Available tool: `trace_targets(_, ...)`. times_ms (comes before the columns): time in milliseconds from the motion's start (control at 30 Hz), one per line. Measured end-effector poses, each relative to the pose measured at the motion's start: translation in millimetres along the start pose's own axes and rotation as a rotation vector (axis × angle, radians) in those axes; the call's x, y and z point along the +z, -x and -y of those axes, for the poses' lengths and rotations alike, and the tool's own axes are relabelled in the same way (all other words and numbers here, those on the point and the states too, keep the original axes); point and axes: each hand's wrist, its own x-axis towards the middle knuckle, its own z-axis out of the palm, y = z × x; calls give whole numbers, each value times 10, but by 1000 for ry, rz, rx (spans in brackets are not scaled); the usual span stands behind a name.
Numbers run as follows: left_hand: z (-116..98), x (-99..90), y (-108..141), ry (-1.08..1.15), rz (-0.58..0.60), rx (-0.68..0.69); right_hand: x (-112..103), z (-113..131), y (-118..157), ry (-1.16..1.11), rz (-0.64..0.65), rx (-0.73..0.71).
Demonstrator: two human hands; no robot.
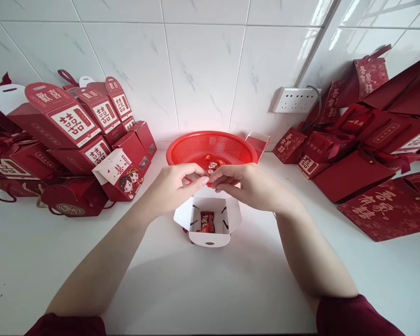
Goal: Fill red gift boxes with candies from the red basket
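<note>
My left hand (180,186) and my right hand (247,184) meet with their fingertips pinched together, just in front of a red plastic basket (177,144). A bit of red shows behind the fingers; what they grip, if anything, is too hidden to name. Several wrapped candies (213,165) lie inside the basket. Below the hands stands an open white-lined gift box (210,240), its flaps spread outward. Dark red wrapped candies (207,220) rest on its bottom, beside a brighter red piece. Neither hand touches the box.
Red gift boxes (73,123) are stacked on the left, one with cartoon figures (121,175) nearest. More red boxes and bags (353,172) pile up on the right. A power strip (297,100) is on the tiled wall. Another box (258,142) sits behind the basket.
</note>
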Motion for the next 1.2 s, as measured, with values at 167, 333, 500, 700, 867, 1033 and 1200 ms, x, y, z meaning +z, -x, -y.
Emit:
trace_targets(167,100,-97,25,-234,182,-27,20,14,17,142,54,9)
trace_targets(333,200,-83,39,-359,341,-119,79,-54,22,350,194,140)
trace_targets(500,263,-69,16,-398,442,-111,79,-132,23,502,353,281)
trace_targets(700,217,-120,64,-269,566,-47,92,-151,35,391,466,212)
trace_targets(867,167,-151,54,-315,478,-15,101,-114,28,273,368,107)
trace_targets(1033,77,-219,48,-373,110,4,42,28,24,189,158,-100)
trace_targets(1200,10,-215,66,-385,198,-12,23,76,20,161,-1,-263)
